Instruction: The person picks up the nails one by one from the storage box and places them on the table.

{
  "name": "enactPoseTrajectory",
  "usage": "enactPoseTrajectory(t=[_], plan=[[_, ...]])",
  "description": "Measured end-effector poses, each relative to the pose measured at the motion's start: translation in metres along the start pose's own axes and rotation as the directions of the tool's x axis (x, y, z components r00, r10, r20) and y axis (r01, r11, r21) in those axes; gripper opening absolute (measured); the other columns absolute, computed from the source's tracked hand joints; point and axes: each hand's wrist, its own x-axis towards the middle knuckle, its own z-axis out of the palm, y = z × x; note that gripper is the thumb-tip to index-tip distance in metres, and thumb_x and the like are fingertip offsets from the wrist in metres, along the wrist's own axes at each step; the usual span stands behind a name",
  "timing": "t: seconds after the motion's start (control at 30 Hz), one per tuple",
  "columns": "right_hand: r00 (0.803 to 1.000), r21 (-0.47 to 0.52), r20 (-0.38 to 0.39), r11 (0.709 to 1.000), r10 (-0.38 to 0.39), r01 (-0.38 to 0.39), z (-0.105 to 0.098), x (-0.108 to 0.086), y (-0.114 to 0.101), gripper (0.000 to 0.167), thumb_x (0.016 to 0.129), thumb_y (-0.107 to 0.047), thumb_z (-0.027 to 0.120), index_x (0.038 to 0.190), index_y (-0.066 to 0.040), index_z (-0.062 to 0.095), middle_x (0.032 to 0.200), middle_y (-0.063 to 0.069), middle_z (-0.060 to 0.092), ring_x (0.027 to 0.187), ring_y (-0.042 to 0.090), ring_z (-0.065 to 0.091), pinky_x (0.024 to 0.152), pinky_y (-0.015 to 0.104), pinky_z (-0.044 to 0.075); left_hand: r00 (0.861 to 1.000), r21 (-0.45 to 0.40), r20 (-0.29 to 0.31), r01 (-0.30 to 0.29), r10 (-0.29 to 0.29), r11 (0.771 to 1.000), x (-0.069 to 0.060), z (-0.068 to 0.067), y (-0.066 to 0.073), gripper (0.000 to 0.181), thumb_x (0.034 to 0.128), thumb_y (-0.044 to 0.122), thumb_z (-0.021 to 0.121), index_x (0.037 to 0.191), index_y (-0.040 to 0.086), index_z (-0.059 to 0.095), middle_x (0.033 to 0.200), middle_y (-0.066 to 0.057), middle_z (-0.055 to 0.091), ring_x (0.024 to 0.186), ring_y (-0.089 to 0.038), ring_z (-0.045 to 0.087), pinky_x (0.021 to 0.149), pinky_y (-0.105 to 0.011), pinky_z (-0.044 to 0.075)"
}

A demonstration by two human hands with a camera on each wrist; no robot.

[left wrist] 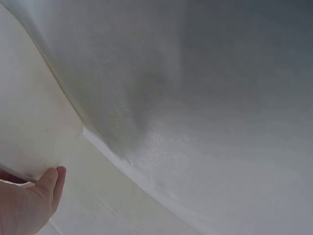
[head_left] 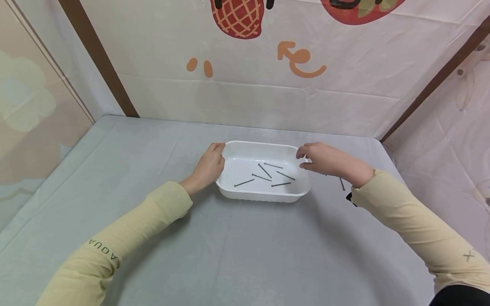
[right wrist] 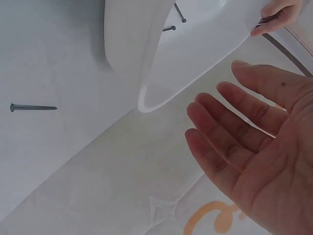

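A white tray (head_left: 264, 196) sits on the grey table, with several metal nails (head_left: 262, 177) lying in it. The left hand (head_left: 211, 165) grips the tray's left rim; in the left wrist view this hand (left wrist: 27, 203) has its thumb and fingers at the edge of the tray (left wrist: 39, 112). Over the tray's right end hovers the right hand (head_left: 321, 159), holding nothing. In the right wrist view the right hand (right wrist: 254, 132) has spread, relaxed fingers, apart from the tray (right wrist: 142, 98). Part of the tray's right rim is hidden behind the right hand.
A nail (head_left: 342, 184) lies on the table (head_left: 229, 255) to the right of the tray, near the right forearm; the right wrist view shows a nail (right wrist: 33, 107) there too. A printed cloth wall (head_left: 252, 102) stands behind the table, with further cloth panels at both sides.
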Motion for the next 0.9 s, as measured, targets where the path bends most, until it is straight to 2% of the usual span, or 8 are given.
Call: enactPoseTrajectory(t=[0.33, 0.63, 0.9], plan=[[0.998, -0.018, -0.002, 0.998, -0.062, 0.062, 0.001, 0.006, -0.009, 0.022, 0.083, -0.006, 0.062, 0.105, 0.000, 0.062, 0.104, 0.011, 0.061, 0.093, 0.025, 0.058, 0.081, 0.037, 0.049, 1.000, -0.005, 0.007, 0.008, -0.008, 1.000, 0.000, 0.000, 0.000, 0.044, 0.0911, -0.001, 0.035, 0.133, -0.011, 0.034, 0.133, -0.023, 0.038, 0.123, -0.032, 0.040, 0.101, -0.036, 0.038], [0.995, -0.027, 0.031, 0.995, -0.095, 0.096, 0.000, 0.018, -0.020, 0.024, 0.084, -0.006, 0.060, 0.107, 0.002, 0.061, 0.108, 0.012, 0.060, 0.098, 0.026, 0.057, 0.084, 0.036, 0.047, 1.000, 0.000, 0.001, 0.010, -0.010, 1.000, 0.000, 0.000, 0.000, 0.043, 0.0911, -0.001, 0.035, 0.133, -0.011, 0.034, 0.132, -0.023, 0.039, 0.123, -0.032, 0.041, 0.101, -0.035, 0.038], [0.991, -0.053, 0.033, 0.990, -0.131, 0.132, -0.001, 0.024, -0.030, 0.021, 0.084, -0.006, 0.060, 0.104, 0.000, 0.062, 0.104, 0.011, 0.061, 0.093, 0.025, 0.058, 0.080, 0.035, 0.048, 1.000, -0.006, 0.005, 0.010, -0.010, 1.000, 0.000, 0.000, -0.001, 0.043, 0.0915, -0.001, 0.035, 0.134, -0.010, 0.035, 0.133, -0.022, 0.039, 0.123, -0.032, 0.041, 0.101, -0.036, 0.038]])
